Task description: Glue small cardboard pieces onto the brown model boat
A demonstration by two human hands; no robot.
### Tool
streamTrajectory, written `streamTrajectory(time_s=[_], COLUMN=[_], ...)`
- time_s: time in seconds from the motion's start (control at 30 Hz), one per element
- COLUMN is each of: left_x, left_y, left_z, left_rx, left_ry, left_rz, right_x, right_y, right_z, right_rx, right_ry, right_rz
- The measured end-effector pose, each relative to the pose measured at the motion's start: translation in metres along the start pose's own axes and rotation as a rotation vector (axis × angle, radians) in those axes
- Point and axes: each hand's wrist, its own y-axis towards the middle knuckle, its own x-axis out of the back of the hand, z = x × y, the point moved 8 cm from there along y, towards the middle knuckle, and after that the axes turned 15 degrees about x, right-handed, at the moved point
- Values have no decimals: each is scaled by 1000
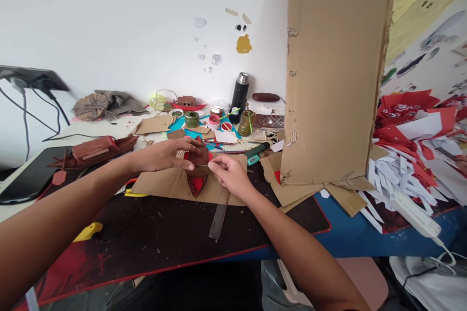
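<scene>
Between both hands (197, 165): small boat model (197, 171).

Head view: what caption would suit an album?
Both hands, left and right, hold a small brown-and-red model boat over cardboard.

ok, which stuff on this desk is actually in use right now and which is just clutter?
In use:
- left hand and right hand, both on the small red-and-brown cardboard boat piece
- flat cardboard sheet under it

Lying about:
- metal ruler
- finished brown model boat
- black flask
- paint pots
- tall cardboard panel
- red and white paper scraps
</scene>
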Motion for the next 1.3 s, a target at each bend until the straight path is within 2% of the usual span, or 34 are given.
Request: streamTrajectory(time_s=[0.83,1.3], left_x=[0,3], left_y=[-1,-1], left_z=[-5,-7], left_rx=[15,10], left_ry=[10,51], left_rz=[5,-35], right_x=[-1,-1], right_y=[-3,-2], right_z=[-4,-4], right_rx=[-19,-5], right_ry=[111,138], right_rz=[-31,-31])
